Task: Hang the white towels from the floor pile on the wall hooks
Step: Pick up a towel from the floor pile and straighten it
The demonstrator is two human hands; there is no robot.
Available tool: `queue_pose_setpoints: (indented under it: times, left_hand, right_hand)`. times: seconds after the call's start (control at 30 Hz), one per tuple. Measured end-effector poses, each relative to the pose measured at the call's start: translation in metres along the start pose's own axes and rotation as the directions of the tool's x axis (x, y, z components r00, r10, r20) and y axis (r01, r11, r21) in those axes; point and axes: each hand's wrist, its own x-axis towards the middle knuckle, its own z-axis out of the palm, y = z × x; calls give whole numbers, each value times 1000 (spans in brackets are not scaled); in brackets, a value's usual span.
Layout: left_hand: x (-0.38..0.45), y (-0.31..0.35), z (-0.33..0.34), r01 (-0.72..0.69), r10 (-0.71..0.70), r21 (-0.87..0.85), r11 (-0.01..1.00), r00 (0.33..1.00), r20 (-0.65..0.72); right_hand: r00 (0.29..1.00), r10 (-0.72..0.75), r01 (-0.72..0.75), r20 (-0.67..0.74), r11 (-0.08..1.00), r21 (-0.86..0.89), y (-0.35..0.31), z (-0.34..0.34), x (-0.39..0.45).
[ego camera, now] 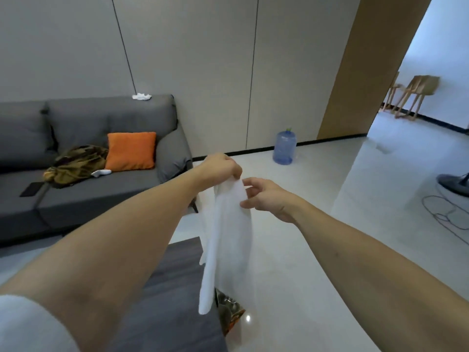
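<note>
A white towel (228, 237) hangs straight down in front of me, well above the floor. My left hand (220, 166) pinches its top edge from above. My right hand (266, 199) touches the towel's upper right edge with thumb and fingers around the cloth. Another white cloth (141, 96) lies on top of the sofa's backrest, and a small white piece (101, 172) lies on the sofa seat. No wall hooks and no floor pile are in view.
A grey sofa (83, 196) stands at left with an orange cushion (130, 153) and an olive garment (76, 163). A dark low table (172, 288) is below my arms. A blue water jug (284, 147) stands by the wall. A fan base (454, 182) and cable lie at right.
</note>
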Motion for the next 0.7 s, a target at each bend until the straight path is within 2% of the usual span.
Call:
queue_pose_setpoints:
  times: [0.1, 0.2, 0.37, 0.47, 0.53, 0.6, 0.63, 0.7]
  left_hand:
    - [22, -24, -36, 46, -46, -8, 999, 996, -79]
    - [30, -53, -74, 98, -103, -43, 994, 983, -152]
    - [13, -104, -123, 199, -231, -130, 971, 919, -319]
    - [-5, -132, -148, 272, -320, -173, 946, 861, -395]
    - [-18, -152, -160, 341, -383, -174, 924, 814, -438]
    - [-30, -173, -169, 420, -460, -195, 886, 745, -483]
    - [-37, -182, -172, 456, -495, -212, 865, 699, -516]
    - [-50, -194, -174, 518, -544, -230, 824, 609, -577]
  right_hand:
    - [995, 20, -14, 98, 998, -62, -14, 12, 44]
    - [970, -3, 14, 244, 999, -40, -32, 38, 83]
    - [864, -66, 29, 500, 996, 81, -69, 101, 133]
    - [815, -79, 47, 575, 996, 71, -87, 138, 159]
    - [791, -61, 65, 609, 998, 16, -93, 161, 177]
    - [751, -18, 125, 660, 985, -116, -97, 181, 194]
    - [724, 11, 207, 690, 950, -233, -98, 192, 202]
    - [652, 72, 409, 755, 805, -430, -98, 213, 212]
